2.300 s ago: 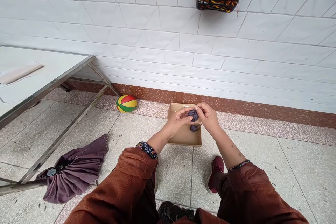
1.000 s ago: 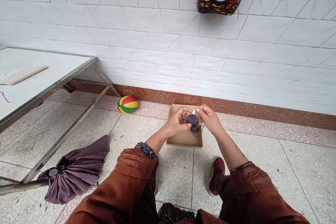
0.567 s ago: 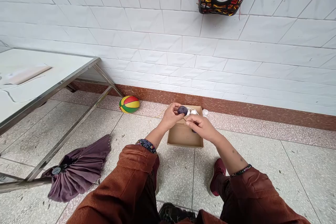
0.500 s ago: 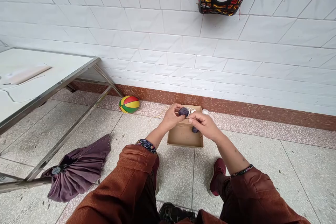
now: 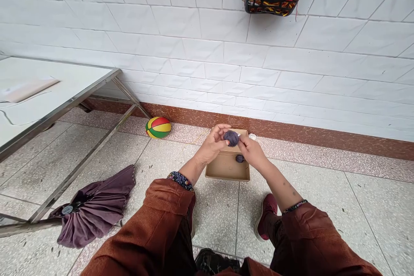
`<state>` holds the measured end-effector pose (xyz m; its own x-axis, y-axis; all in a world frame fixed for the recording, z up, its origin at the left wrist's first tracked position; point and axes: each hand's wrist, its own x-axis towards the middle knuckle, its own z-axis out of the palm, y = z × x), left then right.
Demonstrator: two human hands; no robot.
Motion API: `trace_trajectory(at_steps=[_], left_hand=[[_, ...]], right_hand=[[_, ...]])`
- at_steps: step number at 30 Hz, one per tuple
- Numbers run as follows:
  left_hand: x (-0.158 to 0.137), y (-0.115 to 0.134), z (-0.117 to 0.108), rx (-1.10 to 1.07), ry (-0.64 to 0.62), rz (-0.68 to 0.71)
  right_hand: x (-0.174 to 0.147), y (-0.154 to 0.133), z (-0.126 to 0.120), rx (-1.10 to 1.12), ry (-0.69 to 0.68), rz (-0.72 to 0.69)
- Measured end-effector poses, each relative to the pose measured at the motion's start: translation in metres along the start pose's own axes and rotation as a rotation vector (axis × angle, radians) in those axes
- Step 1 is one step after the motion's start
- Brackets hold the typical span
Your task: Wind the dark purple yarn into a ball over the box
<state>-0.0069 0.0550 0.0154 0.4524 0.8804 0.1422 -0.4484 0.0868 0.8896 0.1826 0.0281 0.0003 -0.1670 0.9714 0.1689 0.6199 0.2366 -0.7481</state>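
Observation:
A dark purple-grey ball of yarn [image 5: 230,138] is between my hands, above an open cardboard box [image 5: 223,172] on the floor. My left hand [image 5: 212,143] grips the ball from its left side, thumb below and fingers curved above. At the ball's right edge, the fingers of my right hand [image 5: 252,151] are pinched together on the yarn; their tips are partly hidden. A small white bit shows beside those fingertips. Inside the box lies a second dark ball of yarn [image 5: 239,158], near my right hand.
A striped ball [image 5: 158,127] rests by the wall, near a metal-framed table [image 5: 80,76]. On the left floor lies a folded purple umbrella [image 5: 100,207]. A black basket [image 5: 271,4] hangs on the tiled wall. A small white round thing [image 5: 252,136] sits behind the box.
My right hand has moved slightly up and left to the ball's edge. The yarn ball has shifted a little right and shows more fully. White material beside it is now mostly hidden.

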Motion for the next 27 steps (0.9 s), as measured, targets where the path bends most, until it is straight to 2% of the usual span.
trace_trajectory(at_steps=[5,7,9,12,15,20,23,25,27], left_hand=[[0.009,-0.002,-0.020,0.122,0.274,-0.009],[0.010,-0.004,-0.026,0.242,0.333,-0.017],[0.011,-0.006,-0.029,0.348,0.348,-0.023],[0.010,-0.008,-0.029,0.415,0.295,-0.030],[0.008,-0.010,-0.023,0.420,0.200,-0.054],[-0.001,-0.010,-0.006,0.327,-0.102,-0.136],[-0.005,-0.008,0.003,0.173,-0.205,-0.118],[-0.004,-0.006,0.007,0.056,-0.166,-0.086],[-0.001,-0.005,0.006,-0.026,-0.074,-0.062]], right_hand=[[-0.010,-0.015,0.013,-0.136,-0.244,-0.199],[-0.012,-0.023,0.011,-0.113,-0.296,-0.272],[-0.013,-0.032,0.004,-0.061,-0.290,-0.323],[-0.011,-0.042,-0.011,0.059,-0.193,-0.334],[-0.008,-0.043,-0.027,0.183,-0.025,-0.273],[0.000,-0.023,-0.032,0.232,0.219,-0.106],[0.003,-0.006,-0.021,0.172,0.223,-0.015],[0.004,0.002,-0.012,0.117,0.170,0.004],[0.003,0.004,-0.002,0.047,0.106,0.001]])
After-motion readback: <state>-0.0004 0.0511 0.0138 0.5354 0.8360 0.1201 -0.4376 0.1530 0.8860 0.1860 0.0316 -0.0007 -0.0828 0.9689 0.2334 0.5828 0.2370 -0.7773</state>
